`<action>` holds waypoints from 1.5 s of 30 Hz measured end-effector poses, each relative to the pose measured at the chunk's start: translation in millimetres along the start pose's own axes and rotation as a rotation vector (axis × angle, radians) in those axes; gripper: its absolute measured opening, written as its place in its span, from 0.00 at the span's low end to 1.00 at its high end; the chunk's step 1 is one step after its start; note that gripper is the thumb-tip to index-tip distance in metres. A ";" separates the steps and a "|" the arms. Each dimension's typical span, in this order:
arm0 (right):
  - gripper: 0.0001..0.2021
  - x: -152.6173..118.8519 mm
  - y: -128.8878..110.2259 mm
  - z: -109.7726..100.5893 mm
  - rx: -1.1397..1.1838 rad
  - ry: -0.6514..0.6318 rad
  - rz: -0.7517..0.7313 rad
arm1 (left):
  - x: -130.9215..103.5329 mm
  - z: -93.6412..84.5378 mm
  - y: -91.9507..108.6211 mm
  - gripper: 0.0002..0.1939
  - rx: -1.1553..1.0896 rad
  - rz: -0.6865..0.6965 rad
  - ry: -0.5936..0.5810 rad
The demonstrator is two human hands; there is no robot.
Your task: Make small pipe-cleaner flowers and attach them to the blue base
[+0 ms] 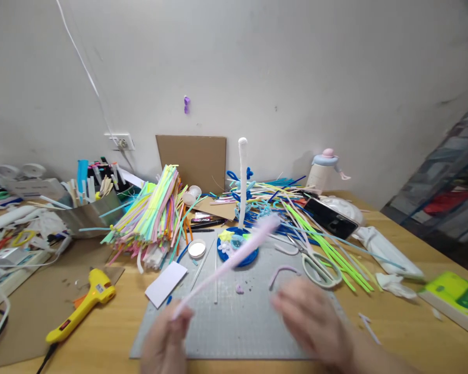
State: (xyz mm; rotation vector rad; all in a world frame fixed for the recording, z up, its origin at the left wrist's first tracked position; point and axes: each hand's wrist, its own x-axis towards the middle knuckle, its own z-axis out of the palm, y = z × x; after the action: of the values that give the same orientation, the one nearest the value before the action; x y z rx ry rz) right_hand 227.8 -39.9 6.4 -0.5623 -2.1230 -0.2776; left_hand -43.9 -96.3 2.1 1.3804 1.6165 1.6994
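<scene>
My left hand, low in the middle, is closed on the end of a pale lilac pipe cleaner. The stem slants up to the right, blurred, over the grey cutting mat. My right hand hovers over the mat's right side, smeared by motion, so its grip is unclear. Behind the stem sits a round blue pipe-cleaner base with a yellow star and pale flowers. A white upright post rises at its back. A curved purple piece lies near my right hand.
Scissors and green pipe cleaners lie to the right, beside a phone. A yellow glue gun rests at left. Bundled pipe cleaners, a white card and a small white cup stand left of centre.
</scene>
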 end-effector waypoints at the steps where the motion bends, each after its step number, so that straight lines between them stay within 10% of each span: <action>1: 0.08 7.6 -15.7 -1.7 -0.032 0.074 -0.105 | -3.5 14.1 5.9 0.15 0.049 0.061 -0.191; 5: 0.12 36.4 -52.5 -0.5 -0.138 -0.051 -0.173 | -2.8 46.1 25.0 0.13 0.141 0.265 -0.754; 11: 0.11 39.0 -28.6 -2.3 0.155 -0.476 0.341 | 12.0 46.3 34.5 0.12 0.309 0.165 -0.766; 19: 0.08 46.9 -10.8 -11.0 0.200 -0.696 0.409 | 35.8 43.8 31.0 0.13 0.387 0.107 -0.873; 26: 0.11 41.6 11.9 21.9 0.040 -0.536 0.517 | 86.1 66.1 2.2 0.18 0.904 0.046 -0.518; 32: 0.12 23.0 20.3 29.3 0.125 -0.462 0.569 | 90.0 89.9 -7.7 0.24 1.263 -0.019 -0.541; 45: 0.14 17.4 36.2 27.4 0.214 -0.204 0.775 | 95.8 104.1 -14.9 0.17 1.286 -0.028 -0.535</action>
State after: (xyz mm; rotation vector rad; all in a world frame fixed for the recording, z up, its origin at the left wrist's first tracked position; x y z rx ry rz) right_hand 217.3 7.5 4.5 -1.2585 -1.9203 0.4511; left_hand -0.6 39.2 5.9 2.0109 2.3689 -0.0013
